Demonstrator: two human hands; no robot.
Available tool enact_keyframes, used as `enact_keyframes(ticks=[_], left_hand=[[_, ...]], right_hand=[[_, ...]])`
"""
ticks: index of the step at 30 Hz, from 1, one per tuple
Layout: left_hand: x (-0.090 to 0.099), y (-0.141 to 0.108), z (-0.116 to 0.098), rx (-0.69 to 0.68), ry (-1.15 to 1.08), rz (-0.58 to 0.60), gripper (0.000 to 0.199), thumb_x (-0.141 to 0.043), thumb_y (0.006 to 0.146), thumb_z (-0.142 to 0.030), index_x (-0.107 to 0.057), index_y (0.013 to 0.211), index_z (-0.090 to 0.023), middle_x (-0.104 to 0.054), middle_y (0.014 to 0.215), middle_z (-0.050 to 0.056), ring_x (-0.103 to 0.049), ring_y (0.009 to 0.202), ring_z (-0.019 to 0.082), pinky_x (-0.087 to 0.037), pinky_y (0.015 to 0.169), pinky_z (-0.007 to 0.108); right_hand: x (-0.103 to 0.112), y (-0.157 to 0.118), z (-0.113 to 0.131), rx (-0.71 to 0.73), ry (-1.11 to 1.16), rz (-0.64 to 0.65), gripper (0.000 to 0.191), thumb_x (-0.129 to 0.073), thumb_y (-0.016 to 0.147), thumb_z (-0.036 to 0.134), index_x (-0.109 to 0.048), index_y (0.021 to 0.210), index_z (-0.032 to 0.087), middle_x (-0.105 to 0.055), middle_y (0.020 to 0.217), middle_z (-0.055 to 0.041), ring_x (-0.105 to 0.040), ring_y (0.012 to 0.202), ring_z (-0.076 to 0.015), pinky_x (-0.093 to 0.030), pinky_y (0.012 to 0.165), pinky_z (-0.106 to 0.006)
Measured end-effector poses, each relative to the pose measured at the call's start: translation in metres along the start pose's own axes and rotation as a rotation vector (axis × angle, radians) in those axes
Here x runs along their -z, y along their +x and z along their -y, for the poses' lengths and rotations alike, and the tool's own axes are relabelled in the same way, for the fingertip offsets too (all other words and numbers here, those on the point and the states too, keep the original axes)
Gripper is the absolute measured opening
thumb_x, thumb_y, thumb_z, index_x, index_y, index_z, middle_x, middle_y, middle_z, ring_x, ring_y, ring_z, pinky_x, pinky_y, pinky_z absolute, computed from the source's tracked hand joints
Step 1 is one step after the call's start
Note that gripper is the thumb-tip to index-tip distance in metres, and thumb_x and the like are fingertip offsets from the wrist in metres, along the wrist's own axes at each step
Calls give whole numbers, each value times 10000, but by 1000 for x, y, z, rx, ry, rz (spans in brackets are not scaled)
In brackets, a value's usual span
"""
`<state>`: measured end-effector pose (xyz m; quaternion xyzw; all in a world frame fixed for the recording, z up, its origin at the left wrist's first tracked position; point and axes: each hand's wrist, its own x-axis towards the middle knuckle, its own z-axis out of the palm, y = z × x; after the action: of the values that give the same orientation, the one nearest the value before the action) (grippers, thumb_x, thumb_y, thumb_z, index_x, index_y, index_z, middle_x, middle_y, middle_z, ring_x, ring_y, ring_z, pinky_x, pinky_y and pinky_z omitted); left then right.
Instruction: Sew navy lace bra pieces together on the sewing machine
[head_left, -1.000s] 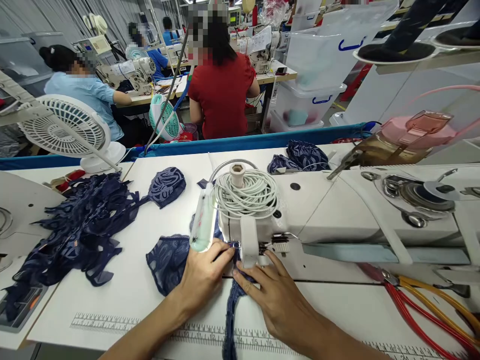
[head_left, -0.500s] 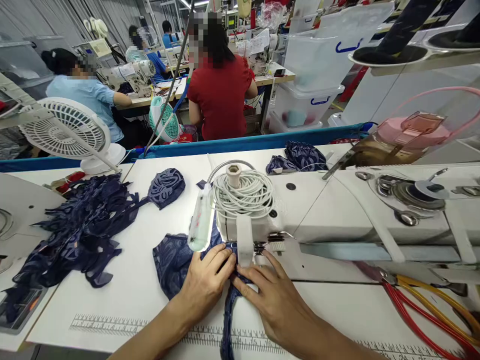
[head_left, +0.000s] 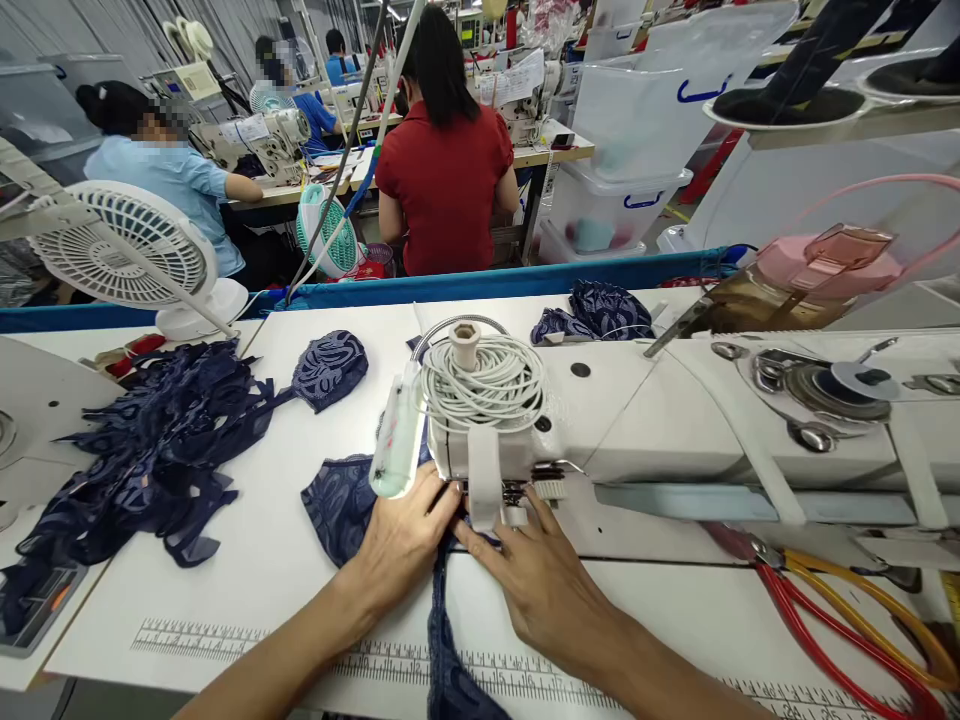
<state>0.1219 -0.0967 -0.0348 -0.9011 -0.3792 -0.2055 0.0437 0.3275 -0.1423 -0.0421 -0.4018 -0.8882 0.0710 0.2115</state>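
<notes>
A navy lace fabric piece (head_left: 337,508), shaped like a bra cup, lies by the needle area of a white sewing machine (head_left: 622,410). My left hand (head_left: 401,535) presses its right edge with bent fingers held together, the fingertips under the machine head. On the other side of the presser area, my right hand (head_left: 544,585) rests with fingers spread, its index finger reaching to the edge of the cloth. Between my hands a narrow navy strip (head_left: 441,630) runs down over the table's front. The stitching point itself is hidden behind a white guard (head_left: 484,478).
Navy fabric strips (head_left: 157,450) heap at left, joined to a lace cup (head_left: 330,370). More lace pieces (head_left: 600,312) lie behind the machine. Red-and-yellow-handled scissors (head_left: 840,620) rest at right. A white fan (head_left: 127,245) stands back left. A co-worker in red (head_left: 450,190) sits ahead.
Both hands have shifted slightly left and up in the view, along with the whole scene. The strip between them now shows a wider lower end. The co-worker in red has turned their head away.
</notes>
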Motion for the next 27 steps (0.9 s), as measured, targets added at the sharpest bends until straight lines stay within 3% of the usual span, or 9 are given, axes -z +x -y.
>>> enact_keyframes(ticks=[4, 7, 10, 14, 23, 27], left_hand=[[13, -7, -1, 116, 31, 7, 268, -415, 858, -36, -612, 998, -151, -622, 1025, 121, -578, 959, 255, -448, 796, 388], [14, -9, -2, 40, -3, 26, 269, -392, 848, -7, -602, 911, -164, -607, 858, 66, -560, 799, 201, -423, 729, 344], [8, -8, -1, -31, -31, 89, 316, -399, 810, 19, -595, 974, -167, -566, 766, 34, -525, 707, 182, -386, 637, 298], [2, -7, 5, -26, -61, 153, 359, -450, 797, 1, -597, 1069, -181, -596, 867, 56, -562, 793, 202, -408, 698, 324], [12, -6, -4, -75, 15, 113, 368, -444, 843, -1, -564, 1153, -159, -633, 931, 81, -578, 853, 214, -431, 718, 364], [13, -1, -1, -102, 55, 162, 356, -428, 840, 4, -560, 1137, -143, -641, 929, 82, -576, 841, 230, -473, 698, 387]], right_hand=[[-1, -4, -3, -48, 0, -47, 549, -416, 831, 24, -515, 1358, 144, -644, 1114, -111, -470, 1175, -266, -165, 1138, -535], [-3, -4, 0, -24, -5, -25, 542, -442, 817, 29, -533, 1338, 144, -645, 1125, -100, -501, 1133, -261, -158, 1146, -534], [-2, -2, 6, 2, -11, -12, 497, -479, 814, 68, -569, 1295, 154, -600, 1260, -104, -541, 1059, -243, -158, 1149, -520], [2, -3, 12, 4, -9, -14, 469, -499, 845, 116, -561, 1306, 180, -597, 1283, -96, -546, 1059, -233, -162, 1150, -511], [5, -6, 7, 16, 48, 4, 504, -549, 845, 159, -532, 1345, 219, -588, 1288, -63, -537, 1048, -227, -161, 1151, -509], [4, -3, 6, 9, 39, 2, 534, -533, 854, 150, -495, 1381, 231, -596, 1267, -69, -537, 1057, -232, -170, 1144, -521]])
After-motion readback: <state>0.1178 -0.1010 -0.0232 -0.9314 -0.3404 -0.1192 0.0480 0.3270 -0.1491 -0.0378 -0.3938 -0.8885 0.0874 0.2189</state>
